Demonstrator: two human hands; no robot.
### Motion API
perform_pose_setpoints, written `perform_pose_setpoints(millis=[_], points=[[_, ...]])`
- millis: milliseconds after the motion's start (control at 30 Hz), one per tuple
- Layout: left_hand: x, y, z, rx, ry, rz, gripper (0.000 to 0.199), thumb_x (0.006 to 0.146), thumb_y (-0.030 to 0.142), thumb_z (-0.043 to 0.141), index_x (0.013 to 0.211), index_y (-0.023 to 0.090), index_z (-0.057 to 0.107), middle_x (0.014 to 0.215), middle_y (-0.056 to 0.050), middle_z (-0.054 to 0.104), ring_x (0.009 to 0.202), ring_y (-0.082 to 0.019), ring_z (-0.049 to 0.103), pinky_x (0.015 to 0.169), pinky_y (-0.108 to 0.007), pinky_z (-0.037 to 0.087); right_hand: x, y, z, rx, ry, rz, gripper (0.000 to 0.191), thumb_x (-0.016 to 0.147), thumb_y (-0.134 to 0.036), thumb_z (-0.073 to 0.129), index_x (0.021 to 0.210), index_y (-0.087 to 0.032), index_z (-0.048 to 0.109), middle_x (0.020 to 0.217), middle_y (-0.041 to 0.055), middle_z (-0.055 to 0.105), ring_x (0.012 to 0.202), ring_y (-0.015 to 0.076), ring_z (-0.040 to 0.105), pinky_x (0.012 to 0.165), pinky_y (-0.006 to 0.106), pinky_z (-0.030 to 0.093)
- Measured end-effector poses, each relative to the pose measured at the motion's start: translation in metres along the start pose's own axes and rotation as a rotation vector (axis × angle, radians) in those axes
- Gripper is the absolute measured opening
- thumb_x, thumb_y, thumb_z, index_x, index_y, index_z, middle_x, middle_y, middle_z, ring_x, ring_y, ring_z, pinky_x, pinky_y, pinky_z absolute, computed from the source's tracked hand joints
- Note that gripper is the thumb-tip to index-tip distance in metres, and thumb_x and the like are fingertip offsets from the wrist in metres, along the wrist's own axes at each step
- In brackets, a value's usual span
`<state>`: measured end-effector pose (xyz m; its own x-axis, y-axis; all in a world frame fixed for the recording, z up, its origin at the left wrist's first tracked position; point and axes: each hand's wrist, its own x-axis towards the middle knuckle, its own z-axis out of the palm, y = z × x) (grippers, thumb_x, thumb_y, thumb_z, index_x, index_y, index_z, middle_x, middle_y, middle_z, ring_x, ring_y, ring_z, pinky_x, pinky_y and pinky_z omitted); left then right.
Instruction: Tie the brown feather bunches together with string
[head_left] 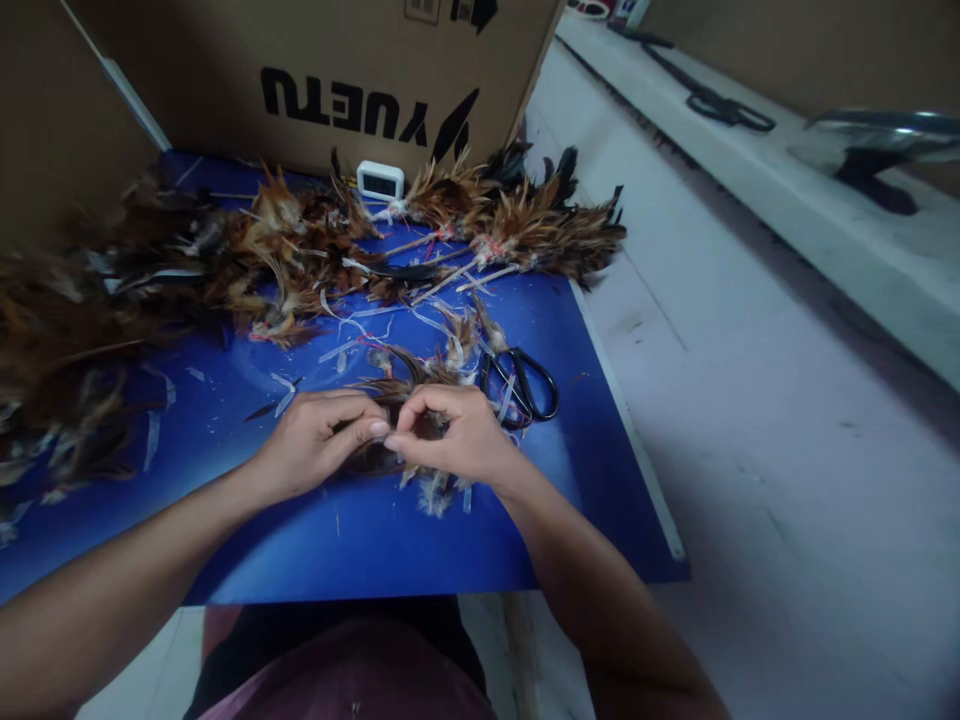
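Near the middle of the blue table (465,550), my left hand (319,435) and my right hand (454,435) meet with their fingertips nearly touching. Both hands are closed in a pinch, thumb against forefinger. What lies between the fingertips is too small to make out. Brown feathers (405,370) show just behind and beneath the hands, and pale fluffy ones (435,492) lie in front of my right hand. Black-handled scissors (536,385) rest right of my right hand, their blades partly hidden among feathers and strips.
Bundles of brown and black feathers (525,225) spread along the table's back and left. A small white digital clock (380,181) stands before a large cardboard box (225,60). On the ledge (817,190) at the right lies another pair of scissors (727,108).
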<state>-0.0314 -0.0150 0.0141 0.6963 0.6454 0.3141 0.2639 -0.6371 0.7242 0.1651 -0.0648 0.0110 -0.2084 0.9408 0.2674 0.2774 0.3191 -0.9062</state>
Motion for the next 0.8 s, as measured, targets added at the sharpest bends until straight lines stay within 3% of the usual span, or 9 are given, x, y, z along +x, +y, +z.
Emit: perform_pose_setpoints(millis=[200, 367, 500, 600, 700, 800], points=[[0.002, 0.001, -0.001, 0.026, 0.003, 0.027, 0.022, 0.091, 0.025, 0.057, 0.074, 0.017, 0.067, 0.064, 0.002, 0.064, 0.057, -0.008, 0.057, 0.057, -0.018, 0.042, -0.001, -0.002, -0.001, 0.024, -0.036, 0.026, 0.016, 0.07, -0.017, 0.072, 0.064, -0.017, 0.058, 0.064, -0.0042, 0.06, 0.057, 0.0068, 0.052, 0.055, 0.019, 0.042], [0.005, -0.004, -0.015, 0.113, 0.13, -0.016, 0.02, 0.09, 0.026, 0.057, 0.076, 0.017, 0.068, 0.07, 0.001, 0.069, 0.061, -0.01, 0.06, 0.058, -0.02, 0.044, 0.002, -0.004, -0.007, 0.088, -0.008, 0.018, 0.017, 0.071, -0.027, 0.078, 0.074, -0.017, 0.064, 0.073, -0.001, 0.065, 0.068, 0.0106, 0.06, 0.065, 0.024, 0.048], [0.008, -0.026, -0.035, 0.302, 0.375, -0.086, 0.017, 0.089, 0.028, 0.059, 0.085, 0.017, 0.071, 0.073, 0.001, 0.07, 0.066, -0.012, 0.061, 0.063, -0.023, 0.045, 0.007, 0.003, -0.02, 0.005, 0.239, 0.064, 0.013, 0.076, -0.026, 0.073, 0.083, -0.018, 0.066, 0.075, -0.0003, 0.066, 0.068, 0.0109, 0.06, 0.066, 0.025, 0.049], [0.009, -0.06, -0.051, 0.444, 0.44, -0.115, 0.016, 0.09, 0.031, 0.059, 0.09, 0.019, 0.07, 0.077, 0.003, 0.069, 0.073, -0.014, 0.063, 0.068, -0.026, 0.046, 0.008, 0.014, -0.032, -0.182, 0.352, 0.095, 0.005, 0.08, -0.02, 0.065, 0.084, -0.018, 0.066, 0.077, 0.0005, 0.067, 0.068, 0.0112, 0.059, 0.064, 0.025, 0.048], [0.006, -0.093, -0.061, 0.594, 0.411, -0.112, 0.016, 0.085, 0.032, 0.065, 0.093, 0.02, 0.07, 0.084, 0.001, 0.069, 0.077, -0.018, 0.063, 0.067, -0.03, 0.047, 0.007, 0.023, -0.04, -0.361, 0.202, 0.092, 0.009, 0.08, -0.015, 0.062, 0.087, -0.018, 0.067, 0.082, 0.0016, 0.067, 0.071, 0.0121, 0.06, 0.067, 0.026, 0.048], [0.004, -0.106, -0.063, 0.823, 0.459, -0.097, 0.026, 0.078, 0.034, 0.071, 0.098, 0.018, 0.071, 0.103, -0.007, 0.067, 0.098, -0.031, 0.06, 0.079, -0.046, 0.047, 0.004, 0.023, -0.041, -0.56, 0.008, 0.077, 0.015, 0.081, -0.016, 0.063, 0.095, -0.016, 0.069, 0.095, 0.007, 0.067, 0.088, 0.018, 0.062, 0.079, 0.032, 0.048]])
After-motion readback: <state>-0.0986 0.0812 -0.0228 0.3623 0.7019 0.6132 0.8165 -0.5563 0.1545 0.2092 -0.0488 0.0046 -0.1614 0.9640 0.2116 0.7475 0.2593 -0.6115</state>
